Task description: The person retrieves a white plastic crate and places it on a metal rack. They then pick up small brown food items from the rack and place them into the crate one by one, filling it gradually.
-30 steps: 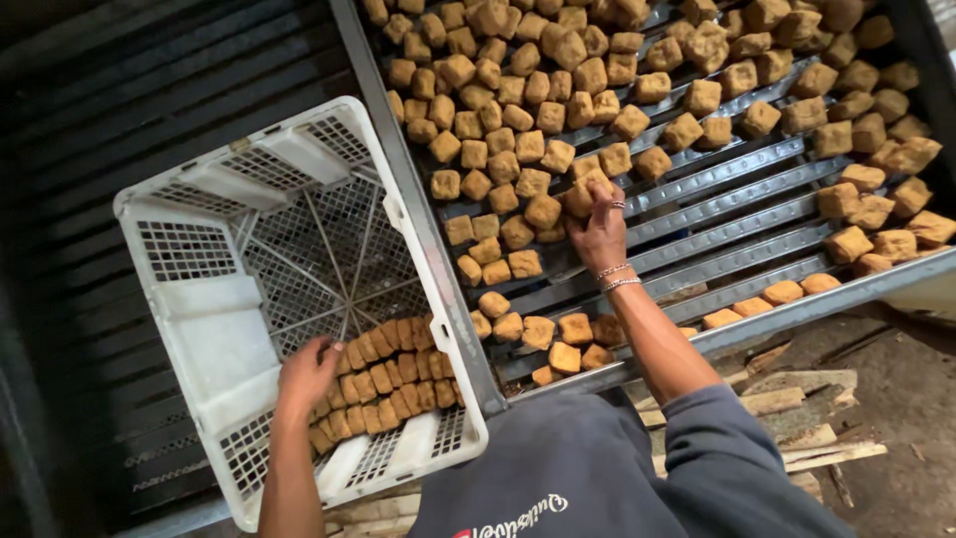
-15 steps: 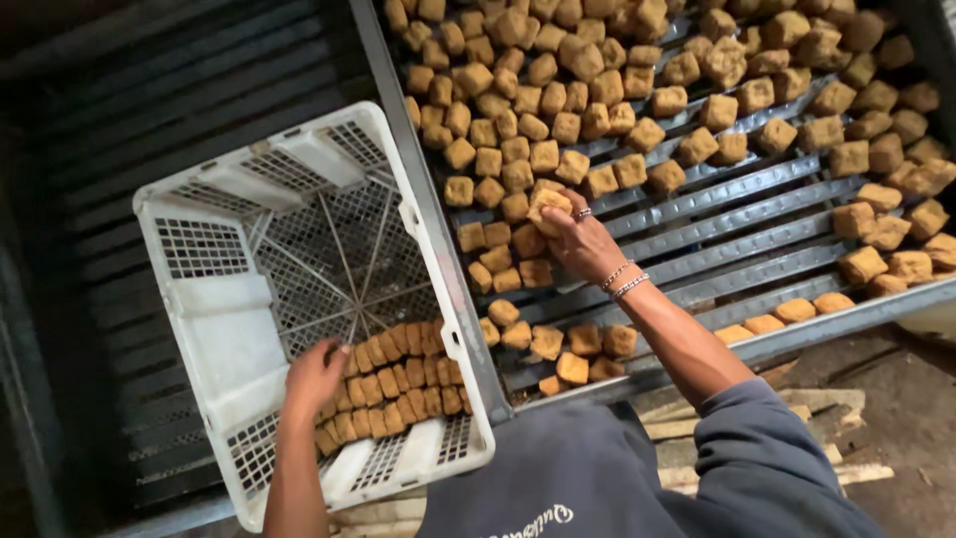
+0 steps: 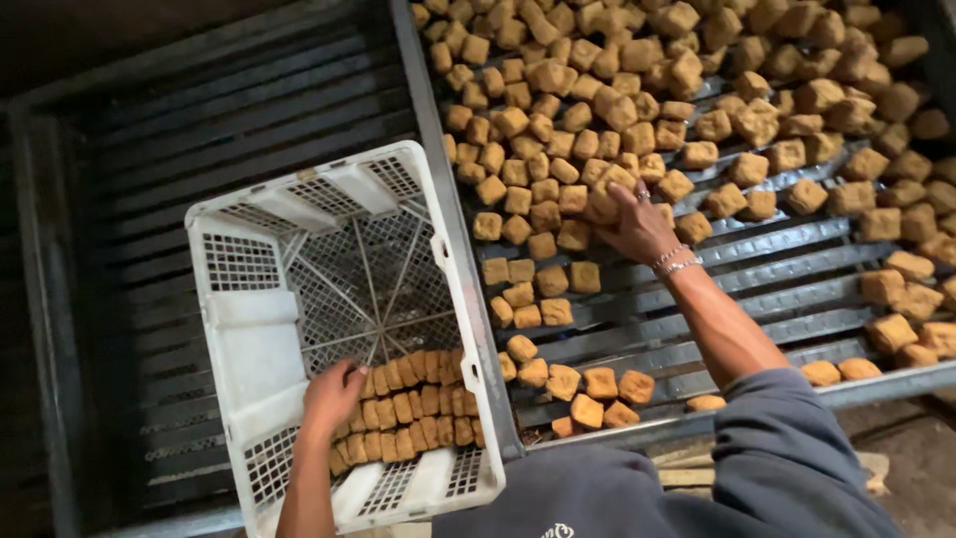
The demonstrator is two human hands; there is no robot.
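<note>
Dozens of golden-brown fried cubes [image 3: 637, 110] lie spread over a dark slatted rack [image 3: 777, 289], and a few neat rows of them already sit in the near end of a white plastic crate [image 3: 259, 249] beside it. Judging by those rows, gathering only a small cluster at a time and keeping each piece upright would preserve the tidy packing. The right hand [image 3: 637, 224] curls its fingers around several cubes on the rack. The left hand [image 3: 334, 394] rests half open inside the crate, fingertips touching the packed rows [image 3: 418, 403].
</note>
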